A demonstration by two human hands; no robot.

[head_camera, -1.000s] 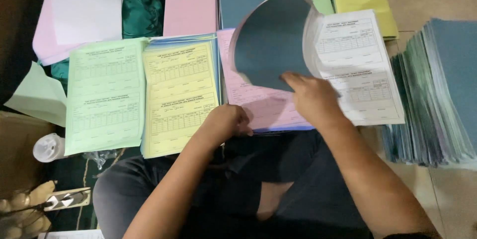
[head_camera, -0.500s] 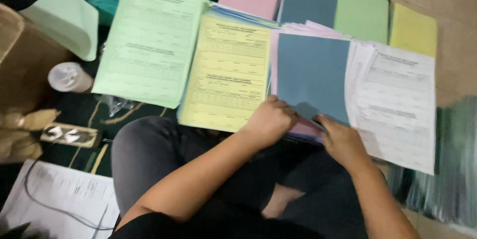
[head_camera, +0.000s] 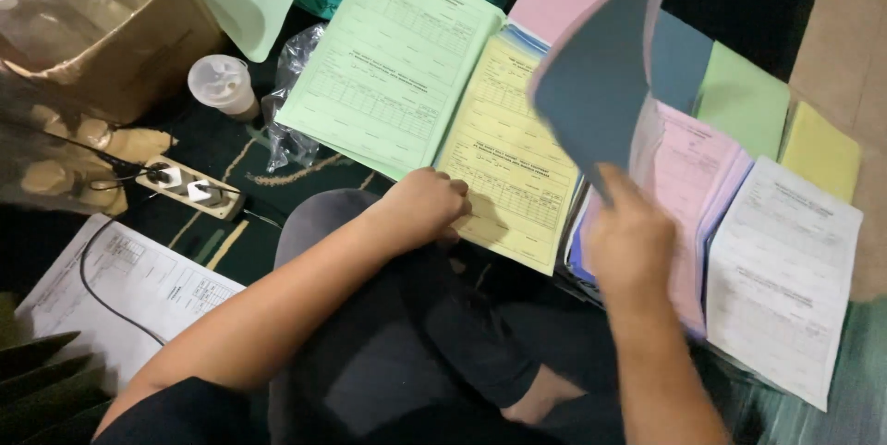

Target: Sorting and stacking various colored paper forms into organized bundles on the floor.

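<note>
My right hand grips the blue sheet, lifting it off the pink stack; my left hand rests curled, empty, on the yellow forms.

A brown cardboard box stands at the upper left, with a crumpled clear plastic bag lying beside the green form stack.

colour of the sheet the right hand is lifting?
Slate blue-grey. The right hand holds the lifted sheet up above the pink form stack; head view.
</note>
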